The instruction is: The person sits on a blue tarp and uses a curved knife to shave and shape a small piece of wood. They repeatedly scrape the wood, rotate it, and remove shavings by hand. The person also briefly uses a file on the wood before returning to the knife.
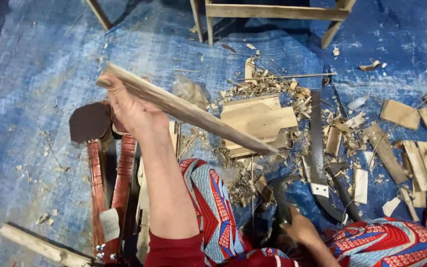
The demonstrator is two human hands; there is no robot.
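Observation:
My left hand (127, 106) grips the upper end of a long tapered wooden slat (189, 111), which slants down to the right with its thin tip over a flat wooden board (258, 118). Low in the view, my right hand (302, 230) is closed on the handle of a dark curved blade tool (275, 195), blurred, just below the slat's tip. Wood shavings (253, 163) lie heaped around the board. My knees, in bright patterned cloth, frame the bottom of the view.
A blue tarp (35, 89) covers the ground. A saw blade (316, 143) and another curved knife (339, 195) lie right of the board. Several wood offcuts (416, 153) are scattered at right. Red-brown carved wooden pieces (107, 173) lie at left. Wooden frame legs (273, 12) stand at top.

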